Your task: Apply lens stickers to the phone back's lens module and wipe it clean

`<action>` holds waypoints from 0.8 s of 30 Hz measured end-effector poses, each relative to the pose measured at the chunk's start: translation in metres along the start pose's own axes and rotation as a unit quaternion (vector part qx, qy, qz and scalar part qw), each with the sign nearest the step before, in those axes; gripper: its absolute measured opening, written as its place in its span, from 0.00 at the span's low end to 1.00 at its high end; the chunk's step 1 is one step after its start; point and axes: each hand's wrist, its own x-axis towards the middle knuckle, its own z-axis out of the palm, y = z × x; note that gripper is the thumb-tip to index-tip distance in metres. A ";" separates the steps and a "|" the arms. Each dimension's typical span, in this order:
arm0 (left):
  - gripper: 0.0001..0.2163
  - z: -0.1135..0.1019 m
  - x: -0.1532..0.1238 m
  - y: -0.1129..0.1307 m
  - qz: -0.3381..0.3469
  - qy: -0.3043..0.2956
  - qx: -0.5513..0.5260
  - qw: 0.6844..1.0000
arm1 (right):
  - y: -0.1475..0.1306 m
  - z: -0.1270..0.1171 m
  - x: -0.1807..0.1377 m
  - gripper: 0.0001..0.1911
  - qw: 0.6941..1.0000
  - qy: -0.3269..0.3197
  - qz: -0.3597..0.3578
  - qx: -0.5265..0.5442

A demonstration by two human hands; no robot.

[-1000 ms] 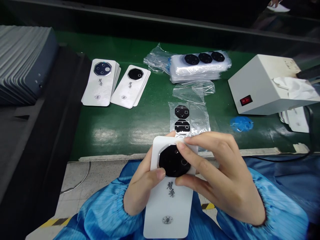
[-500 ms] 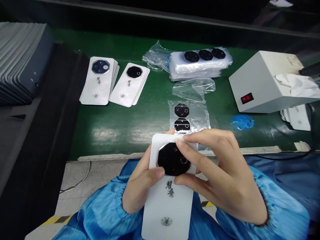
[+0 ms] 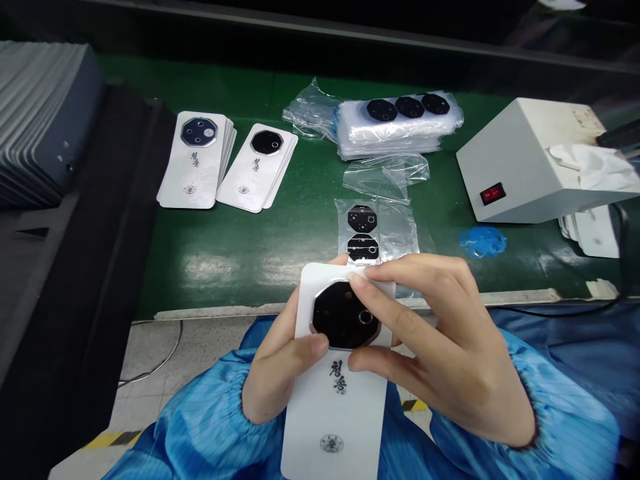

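Observation:
I hold a white phone back cover [image 3: 335, 407] upright over my lap. My left hand [image 3: 280, 370] grips its left edge, thumb resting by the black octagonal camera lens plate [image 3: 343, 317]. The fingers of my right hand [image 3: 440, 347] pinch that lens plate from its top and lower right edges. Just beyond, on the green belt [image 3: 240, 247], lies a clear film strip [image 3: 377, 230] carrying two more black octagonal lens plates.
Two stacks of white back covers [image 3: 197, 160] [image 3: 257, 167] lie at the belt's left. A bagged stack of lens strips [image 3: 400, 127] sits at the back. A white box with a red switch [image 3: 530, 167] stands right, blue film scrap [image 3: 483, 241] beside it. Grey trays [image 3: 43, 113] stand far left.
The cover and both hands have shifted slightly up and left in view; my grip on it and on the lens plate is the same.

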 end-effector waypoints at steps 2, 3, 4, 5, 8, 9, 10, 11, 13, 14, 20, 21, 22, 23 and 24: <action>0.24 -0.001 0.000 -0.001 0.004 -0.004 -0.001 1.000 | 0.000 0.000 0.000 0.21 1.000 0.004 -0.006 -0.005; 0.24 -0.001 -0.001 -0.001 0.006 -0.006 -0.004 1.000 | 0.001 0.000 -0.001 0.22 1.000 0.006 -0.009 -0.007; 0.25 -0.001 -0.001 -0.002 0.006 -0.007 -0.008 1.000 | 0.001 0.000 -0.001 0.23 1.000 0.009 -0.013 -0.008; 0.25 0.000 -0.001 -0.002 0.008 -0.011 -0.011 1.000 | 0.001 0.000 -0.002 0.24 1.000 0.011 -0.016 -0.008; 0.25 0.001 -0.003 -0.002 0.017 -0.020 -0.009 1.000 | 0.001 -0.001 -0.003 0.25 1.000 0.016 -0.022 -0.003; 0.25 0.002 -0.003 -0.002 0.021 -0.015 -0.008 1.000 | 0.001 -0.002 -0.004 0.25 1.000 0.019 -0.024 0.000; 0.26 0.003 -0.003 -0.002 0.023 -0.006 -0.005 1.000 | 0.001 -0.002 -0.004 0.25 0.999 0.021 -0.025 0.002; 0.26 0.003 -0.004 -0.002 0.024 0.006 -0.001 1.000 | 0.001 -0.002 -0.004 0.25 0.999 0.024 -0.025 0.004; 0.27 0.005 -0.005 -0.001 0.023 0.030 0.006 0.999 | 0.002 -0.003 -0.004 0.25 0.999 0.030 -0.026 0.016; 0.27 0.005 -0.005 -0.001 0.023 0.038 0.008 0.999 | 0.003 -0.002 -0.004 0.25 0.999 0.033 -0.028 0.028; 0.14 0.013 -0.005 -0.002 0.048 0.070 0.035 0.996 | 0.008 0.004 0.003 0.22 0.956 0.078 0.122 0.255; 0.14 0.015 -0.005 -0.002 0.054 0.074 0.040 0.995 | 0.008 0.005 0.004 0.20 0.939 0.069 0.149 0.301; 0.14 0.017 -0.005 -0.001 0.060 0.077 0.044 0.994 | 0.008 0.005 0.005 0.18 0.924 0.056 0.170 0.339; 0.14 0.019 -0.005 -0.001 0.065 0.078 0.048 0.994 | 0.008 0.005 0.007 0.16 0.908 0.043 0.189 0.372; 0.13 0.020 -0.005 0.000 0.069 0.076 0.051 0.993 | 0.007 0.005 0.008 0.15 0.893 0.035 0.203 0.401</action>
